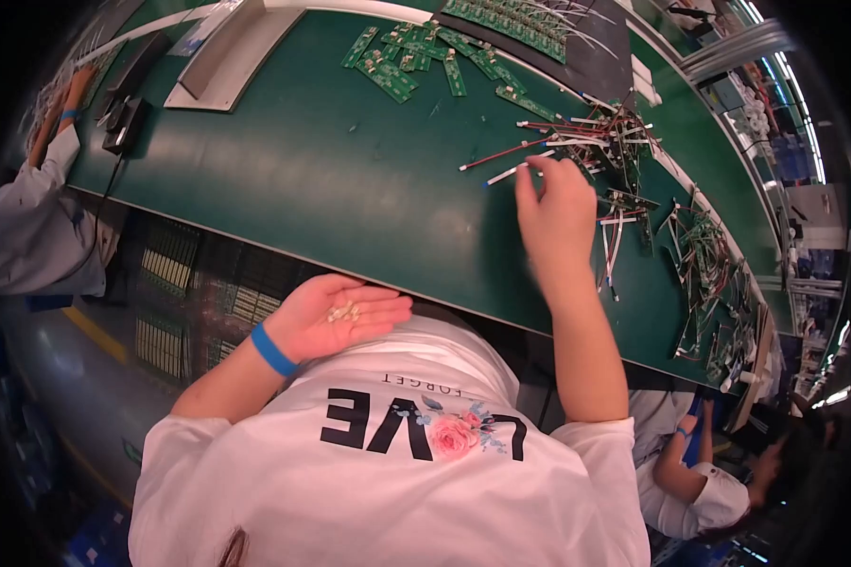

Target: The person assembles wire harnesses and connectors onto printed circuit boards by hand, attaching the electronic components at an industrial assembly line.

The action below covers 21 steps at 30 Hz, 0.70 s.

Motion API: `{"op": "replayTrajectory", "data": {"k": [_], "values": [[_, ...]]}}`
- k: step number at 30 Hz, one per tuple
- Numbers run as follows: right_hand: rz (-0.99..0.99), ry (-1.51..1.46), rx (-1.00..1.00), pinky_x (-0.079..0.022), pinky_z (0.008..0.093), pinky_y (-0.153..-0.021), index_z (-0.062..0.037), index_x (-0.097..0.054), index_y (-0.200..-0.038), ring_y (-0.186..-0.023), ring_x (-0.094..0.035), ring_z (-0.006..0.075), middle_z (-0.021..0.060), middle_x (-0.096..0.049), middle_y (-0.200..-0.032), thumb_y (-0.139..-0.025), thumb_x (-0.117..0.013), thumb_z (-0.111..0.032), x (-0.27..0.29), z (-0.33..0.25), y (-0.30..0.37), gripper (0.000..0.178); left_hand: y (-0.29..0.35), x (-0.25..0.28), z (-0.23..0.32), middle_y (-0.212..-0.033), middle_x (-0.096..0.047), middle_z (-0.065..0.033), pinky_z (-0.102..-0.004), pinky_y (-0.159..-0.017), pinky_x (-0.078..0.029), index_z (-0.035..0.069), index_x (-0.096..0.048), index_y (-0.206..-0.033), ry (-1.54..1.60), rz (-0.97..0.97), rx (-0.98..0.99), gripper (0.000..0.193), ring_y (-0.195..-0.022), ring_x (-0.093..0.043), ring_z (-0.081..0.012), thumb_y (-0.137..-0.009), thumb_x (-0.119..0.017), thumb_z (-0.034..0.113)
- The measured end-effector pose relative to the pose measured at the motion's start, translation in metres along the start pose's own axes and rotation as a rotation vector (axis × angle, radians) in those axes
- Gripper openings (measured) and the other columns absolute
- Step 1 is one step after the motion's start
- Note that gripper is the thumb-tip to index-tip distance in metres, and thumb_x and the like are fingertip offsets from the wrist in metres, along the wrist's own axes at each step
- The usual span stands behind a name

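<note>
My left hand [336,317] is palm up in front of the table's near edge, fingers stretched out. Several small cream-coloured pieces [344,312] rest loose on its palm. Over the right part of the table, my right hand [556,203] has thumb and forefinger drawn together in a pinch. Beside these fingertips runs a white cable [503,176] with a blue end; whether they grip it or something small is hard to see. Just beyond lies a tangled pile of red, black and white cables [596,137], partly hidden by my right hand.
Loose green circuit boards [411,57] lie at the far side, near a dark mat [596,47] bearing a board panel [511,26]. More wired boards [709,274] heap up at right. A metal tray [227,71] stands far left. Other people sit left [43,222] and right [690,477].
</note>
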State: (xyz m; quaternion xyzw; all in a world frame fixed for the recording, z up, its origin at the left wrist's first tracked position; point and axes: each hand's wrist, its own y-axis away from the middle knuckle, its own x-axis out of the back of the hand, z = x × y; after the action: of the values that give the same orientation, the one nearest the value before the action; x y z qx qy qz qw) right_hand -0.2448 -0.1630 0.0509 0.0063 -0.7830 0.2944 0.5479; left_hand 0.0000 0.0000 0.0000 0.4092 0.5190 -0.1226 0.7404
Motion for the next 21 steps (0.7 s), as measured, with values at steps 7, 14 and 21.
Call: {"op": "replayTrajectory", "data": {"k": [7,14,21], "values": [[-0.074,0.131,-0.061,-0.045,0.0399,-0.067,-0.0047,-0.068,-0.099,-0.077,-0.063,0.0267,0.0096,-0.064,-0.084,-0.082,-0.066,-0.021,-0.019,0.026,-0.034,0.024,0.035,-0.017,0.025,-0.045,-0.031,0.0010,-0.0238,-0.034,-0.024,0.013,-0.031,-0.051,0.165,0.126,0.218,0.052,-0.039,-0.027,-0.0102,-0.100,-0.034,0.030],[-0.183,0.146,-0.091,-0.045,0.0389,-0.068,-0.0064,-0.068,-0.094,-0.075,-0.062,0.0266,0.0076,-0.064,-0.083,-0.082,-0.065,-0.021,-0.019,0.022,-0.043,0.019,0.006,-0.072,0.077,-0.044,-0.025,0.0031,-0.0222,-0.035,-0.021,0.013,-0.031,-0.050,0.005,-0.091,0.040,0.054,-0.039,-0.023,-0.0093,-0.101,-0.029,0.031],[-0.192,0.109,0.083,-0.044,0.0387,-0.067,-0.0057,-0.063,-0.079,-0.071,-0.060,0.0287,0.0086,-0.062,-0.080,-0.082,-0.064,-0.017,-0.024,0.034,-0.049,0.012,-0.086,-0.118,0.089,-0.047,-0.024,0.0061,-0.0208,-0.036,-0.021,0.012,-0.044,-0.060,-0.287,-0.028,0.226,0.043,-0.040,-0.022,-0.0069,-0.099,-0.038,0.029]]}}
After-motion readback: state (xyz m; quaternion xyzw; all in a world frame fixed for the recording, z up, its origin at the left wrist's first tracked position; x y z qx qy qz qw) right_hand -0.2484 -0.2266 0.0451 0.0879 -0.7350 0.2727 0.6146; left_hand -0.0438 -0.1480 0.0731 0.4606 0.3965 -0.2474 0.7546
